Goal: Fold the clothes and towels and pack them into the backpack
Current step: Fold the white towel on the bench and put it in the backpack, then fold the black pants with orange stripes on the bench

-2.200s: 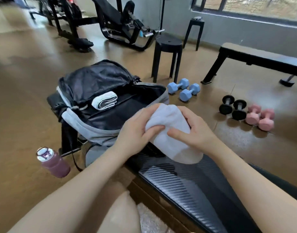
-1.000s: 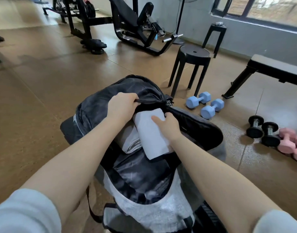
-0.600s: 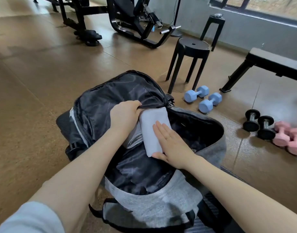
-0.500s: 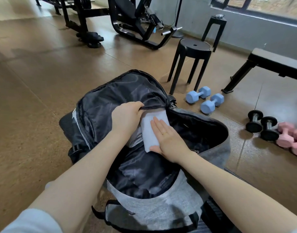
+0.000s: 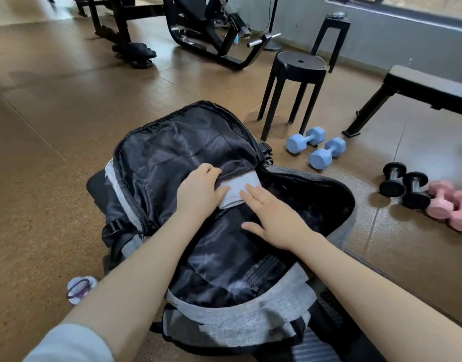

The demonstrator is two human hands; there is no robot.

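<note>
A grey backpack (image 5: 235,325) with black lining lies wide open on a bench in front of me. A folded white towel (image 5: 237,190) sits deep inside, under the edge of the open black flap; only a small strip of it shows. My left hand (image 5: 199,190) rests on the towel's left end, at the flap's edge, fingers curled. My right hand (image 5: 273,218) lies flat with fingers spread, fingertips touching the towel's right end. The earlier rolled towel is hidden.
A pink water bottle (image 5: 79,290) stands on the floor at left. A black stool (image 5: 297,77), blue dumbbells (image 5: 316,147), black dumbbells (image 5: 405,181) and pink dumbbells (image 5: 452,205) lie to the right. A black bench (image 5: 428,90) and a gym machine (image 5: 198,30) stand behind.
The white towel went from my hands over the bench into the backpack and has been pushed deeper under the flap. My right hand flattened out and now slid back a little.
</note>
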